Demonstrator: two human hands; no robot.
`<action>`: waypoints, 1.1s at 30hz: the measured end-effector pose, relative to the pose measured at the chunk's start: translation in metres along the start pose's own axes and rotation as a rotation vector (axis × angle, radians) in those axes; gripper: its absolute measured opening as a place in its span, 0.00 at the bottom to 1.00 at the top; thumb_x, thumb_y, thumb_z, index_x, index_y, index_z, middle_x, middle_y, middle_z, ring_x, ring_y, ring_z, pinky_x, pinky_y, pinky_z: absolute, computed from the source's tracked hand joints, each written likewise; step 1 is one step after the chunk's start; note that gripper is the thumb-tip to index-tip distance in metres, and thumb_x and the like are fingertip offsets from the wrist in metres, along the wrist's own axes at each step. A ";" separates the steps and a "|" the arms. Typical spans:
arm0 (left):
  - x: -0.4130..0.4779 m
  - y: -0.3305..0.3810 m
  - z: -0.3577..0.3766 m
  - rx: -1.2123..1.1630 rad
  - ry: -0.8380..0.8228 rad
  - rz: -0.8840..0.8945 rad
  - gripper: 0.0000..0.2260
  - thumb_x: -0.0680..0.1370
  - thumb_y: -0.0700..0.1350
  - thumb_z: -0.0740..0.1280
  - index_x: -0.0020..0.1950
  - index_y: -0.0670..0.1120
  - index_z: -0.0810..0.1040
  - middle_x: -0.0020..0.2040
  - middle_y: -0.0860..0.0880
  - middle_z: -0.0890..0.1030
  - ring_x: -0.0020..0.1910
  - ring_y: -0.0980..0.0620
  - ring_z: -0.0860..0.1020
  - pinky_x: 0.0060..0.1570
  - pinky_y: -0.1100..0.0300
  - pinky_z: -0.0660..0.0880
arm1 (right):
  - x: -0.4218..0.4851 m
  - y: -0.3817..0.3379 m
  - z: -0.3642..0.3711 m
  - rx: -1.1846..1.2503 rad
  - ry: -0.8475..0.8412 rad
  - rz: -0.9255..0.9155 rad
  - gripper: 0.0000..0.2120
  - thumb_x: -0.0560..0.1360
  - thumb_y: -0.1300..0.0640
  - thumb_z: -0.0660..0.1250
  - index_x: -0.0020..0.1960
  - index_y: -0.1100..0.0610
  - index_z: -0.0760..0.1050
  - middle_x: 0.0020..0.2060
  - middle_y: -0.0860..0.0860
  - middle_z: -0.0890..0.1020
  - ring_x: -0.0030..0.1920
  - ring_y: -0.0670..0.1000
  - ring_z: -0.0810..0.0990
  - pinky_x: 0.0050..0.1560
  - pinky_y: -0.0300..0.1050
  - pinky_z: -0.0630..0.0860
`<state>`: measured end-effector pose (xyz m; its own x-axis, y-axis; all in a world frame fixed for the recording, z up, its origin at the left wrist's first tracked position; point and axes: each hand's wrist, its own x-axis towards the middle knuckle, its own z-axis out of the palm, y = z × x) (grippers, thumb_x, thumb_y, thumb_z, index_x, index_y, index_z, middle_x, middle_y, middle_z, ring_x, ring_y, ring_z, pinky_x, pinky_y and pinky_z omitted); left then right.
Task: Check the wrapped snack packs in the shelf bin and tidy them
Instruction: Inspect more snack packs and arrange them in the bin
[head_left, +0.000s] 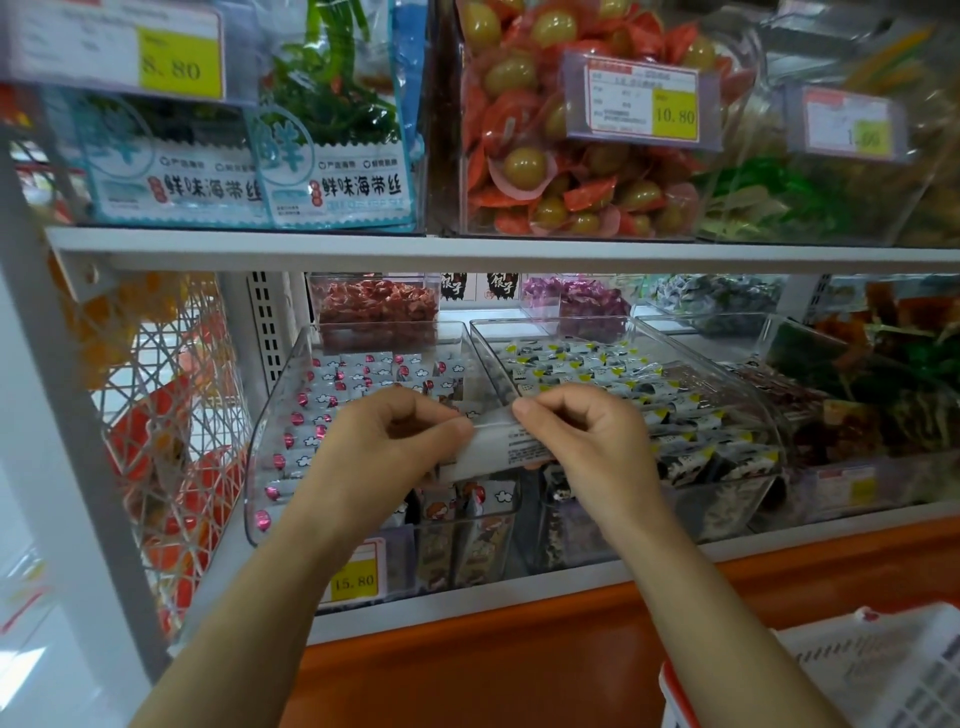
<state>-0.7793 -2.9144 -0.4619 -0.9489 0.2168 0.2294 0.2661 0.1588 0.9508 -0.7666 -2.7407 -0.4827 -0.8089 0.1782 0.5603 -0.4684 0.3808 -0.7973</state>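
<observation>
A white wrapped snack pack (493, 447) with small printed text is held between both hands above the front of a clear shelf bin (270, 415). My left hand (384, 441) pinches its left end and my right hand (582, 436) pinches its right end. The bin holds several white packs (353, 374) with cloud and pink dot prints, lying in rows. A second clear bin (753, 410) to the right holds black, white and yellow packs (597, 364).
The upper shelf (467, 244) carries seaweed bags (332, 130) and a bin of red-wrapped eggs (561, 171). A yellow price tag (353, 577) hangs on the lower shelf edge. A white wire basket (171, 415) stands left; a white shopping basket (857, 670) sits bottom right.
</observation>
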 end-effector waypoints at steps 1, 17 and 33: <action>0.000 0.000 -0.001 -0.023 0.002 -0.004 0.05 0.72 0.42 0.70 0.36 0.45 0.81 0.37 0.50 0.83 0.35 0.54 0.81 0.31 0.63 0.79 | 0.000 0.000 0.000 0.001 -0.007 0.005 0.07 0.73 0.58 0.69 0.39 0.60 0.82 0.32 0.50 0.81 0.35 0.45 0.78 0.36 0.39 0.74; 0.002 -0.006 -0.010 0.140 -0.082 0.073 0.07 0.73 0.43 0.70 0.48 0.54 0.79 0.43 0.52 0.82 0.39 0.59 0.79 0.34 0.73 0.73 | 0.003 0.000 -0.005 0.103 -0.107 0.110 0.09 0.75 0.60 0.67 0.38 0.57 0.82 0.32 0.53 0.83 0.34 0.47 0.83 0.30 0.38 0.78; 0.012 -0.016 -0.002 0.083 0.080 0.055 0.05 0.78 0.42 0.64 0.48 0.47 0.80 0.42 0.50 0.82 0.41 0.54 0.81 0.39 0.65 0.79 | 0.003 0.008 -0.004 0.446 -0.160 0.345 0.16 0.67 0.46 0.68 0.46 0.57 0.82 0.42 0.53 0.85 0.43 0.51 0.84 0.39 0.41 0.81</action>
<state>-0.7958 -2.9166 -0.4740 -0.9422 0.1500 0.2997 0.3279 0.2285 0.9166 -0.7713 -2.7334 -0.4867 -0.9685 0.0713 0.2384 -0.2448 -0.0994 -0.9645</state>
